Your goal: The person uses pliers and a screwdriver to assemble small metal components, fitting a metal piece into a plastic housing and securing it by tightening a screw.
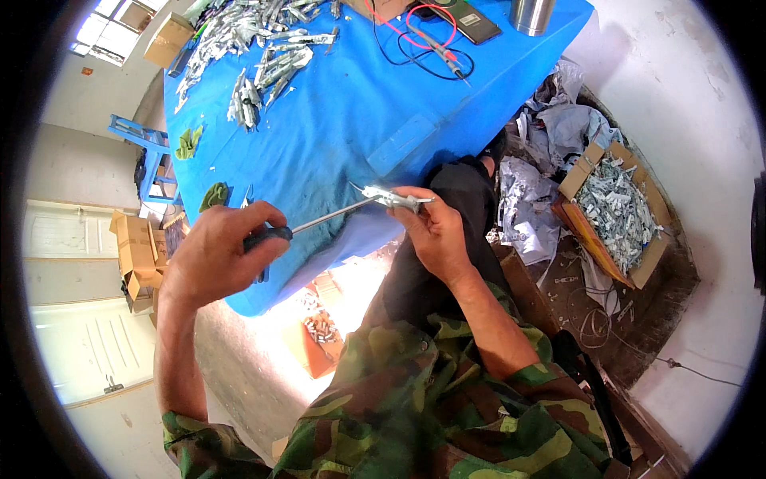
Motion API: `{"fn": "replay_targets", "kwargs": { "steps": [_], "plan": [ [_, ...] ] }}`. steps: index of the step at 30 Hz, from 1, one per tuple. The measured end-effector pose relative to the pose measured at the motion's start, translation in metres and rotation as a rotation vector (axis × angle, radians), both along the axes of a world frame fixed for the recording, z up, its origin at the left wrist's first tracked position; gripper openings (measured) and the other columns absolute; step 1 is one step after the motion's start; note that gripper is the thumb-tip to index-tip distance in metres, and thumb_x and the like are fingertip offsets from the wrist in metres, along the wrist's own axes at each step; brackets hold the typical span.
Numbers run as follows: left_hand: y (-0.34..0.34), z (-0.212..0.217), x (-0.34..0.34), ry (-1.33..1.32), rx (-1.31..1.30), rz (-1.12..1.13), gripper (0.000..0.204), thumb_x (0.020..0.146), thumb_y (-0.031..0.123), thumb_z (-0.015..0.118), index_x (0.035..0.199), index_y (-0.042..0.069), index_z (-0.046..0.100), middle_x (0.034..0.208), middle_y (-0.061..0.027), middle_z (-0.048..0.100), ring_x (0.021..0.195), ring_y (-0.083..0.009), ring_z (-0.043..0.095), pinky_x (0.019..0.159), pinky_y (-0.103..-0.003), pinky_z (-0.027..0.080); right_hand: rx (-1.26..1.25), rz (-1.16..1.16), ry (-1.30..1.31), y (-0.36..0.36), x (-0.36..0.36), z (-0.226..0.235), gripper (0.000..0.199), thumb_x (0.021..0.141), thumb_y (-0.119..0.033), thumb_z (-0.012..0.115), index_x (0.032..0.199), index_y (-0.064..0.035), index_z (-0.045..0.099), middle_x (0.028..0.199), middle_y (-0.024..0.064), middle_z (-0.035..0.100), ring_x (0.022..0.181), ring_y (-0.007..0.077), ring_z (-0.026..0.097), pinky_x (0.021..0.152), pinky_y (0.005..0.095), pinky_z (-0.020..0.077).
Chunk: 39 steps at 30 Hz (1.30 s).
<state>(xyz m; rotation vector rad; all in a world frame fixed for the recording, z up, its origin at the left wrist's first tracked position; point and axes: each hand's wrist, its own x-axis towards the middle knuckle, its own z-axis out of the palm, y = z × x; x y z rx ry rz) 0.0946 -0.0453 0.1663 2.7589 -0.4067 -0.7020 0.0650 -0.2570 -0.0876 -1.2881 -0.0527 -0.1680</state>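
My left hand (227,254) is closed round the dark handle of a screwdriver (331,216), whose long metal shaft points up to the right. Between the thumb and fingers of my right hand (435,235) is a small silvery-white metal part (391,197), long and narrow with thin ends. The screwdriver's tip meets this part near its left half; whether it sits in a slot or only touches cannot be made out. Both hands are in front of the near edge of a table with a blue cloth (319,152).
Many similar silvery parts (275,68) lie heaped at the table's far left. Test leads (439,49), a dark phone-like device (463,17) and a metal cup (532,14) lie at the far right. Cardboard boxes of pieces stand right (638,267) and below the table (319,359).
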Motion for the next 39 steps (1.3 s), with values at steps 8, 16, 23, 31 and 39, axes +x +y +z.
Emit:
{"fn": "replay_targets", "kwargs": {
  "steps": [8, 16, 23, 31, 39],
  "plan": [
    [-0.006, -0.029, -0.049, -0.296, 0.025, -0.078, 0.035, 0.078, 0.002, 0.074, 0.111, 0.003, 0.064, 0.1, -0.0156, 0.066, 0.085, -0.0358, 0.068, 0.072, -0.042, 0.054, 0.273, 0.002, 0.145, 0.001, 0.007, 0.007, 0.024, 0.099, -0.01, 0.063, 0.117, 0.0051, 0.059, 0.098, 0.009, 0.068, 0.084, 0.0129, 0.068, 0.075, 0.0266, 0.0565],
    [-0.007, -0.058, -0.088, -0.444, -0.065, 0.03, 0.033, 0.083, 0.005, 0.075, 0.115, 0.003, 0.066, 0.105, -0.0138, 0.07, 0.088, -0.033, 0.071, 0.074, -0.039, 0.058, 0.326, -0.029, 0.246, 0.003, 0.011, 0.016, 0.021, 0.101, -0.013, 0.062, 0.112, 0.0047, 0.058, 0.097, 0.0092, 0.067, 0.08, 0.0137, 0.069, 0.069, 0.0267, 0.0576],
    [-0.012, -0.077, -0.095, -0.446, -0.107, 0.11, 0.035, 0.081, 0.002, 0.075, 0.115, 0.002, 0.064, 0.102, -0.0171, 0.07, 0.089, -0.0336, 0.071, 0.077, -0.038, 0.056, 0.323, -0.052, 0.227, 0.004, 0.009, 0.015, 0.021, 0.103, -0.014, 0.058, 0.111, 0.005, 0.057, 0.097, 0.0101, 0.066, 0.08, 0.0142, 0.069, 0.069, 0.0272, 0.0579],
    [-0.011, -0.083, -0.112, -0.44, -0.129, 0.18, 0.033, 0.082, 0.003, 0.076, 0.112, 0.003, 0.064, 0.102, -0.0177, 0.07, 0.088, -0.0341, 0.071, 0.077, -0.038, 0.057, 0.349, -0.082, 0.26, 0.005, 0.011, 0.009, 0.021, 0.102, -0.017, 0.06, 0.109, 0.0034, 0.059, 0.098, 0.0124, 0.069, 0.084, 0.0178, 0.072, 0.072, 0.0297, 0.0607],
    [-0.012, -0.093, -0.107, -0.597, -0.083, 0.067, 0.033, 0.083, 0.006, 0.076, 0.114, 0.005, 0.065, 0.105, -0.0125, 0.07, 0.087, -0.0298, 0.07, 0.072, -0.038, 0.057, 0.403, -0.077, 0.261, 0.009, 0.008, 0.014, 0.02, 0.1, -0.012, 0.064, 0.112, 0.0033, 0.061, 0.098, 0.0086, 0.069, 0.082, 0.0134, 0.069, 0.067, 0.0251, 0.0572]
  ]
}}
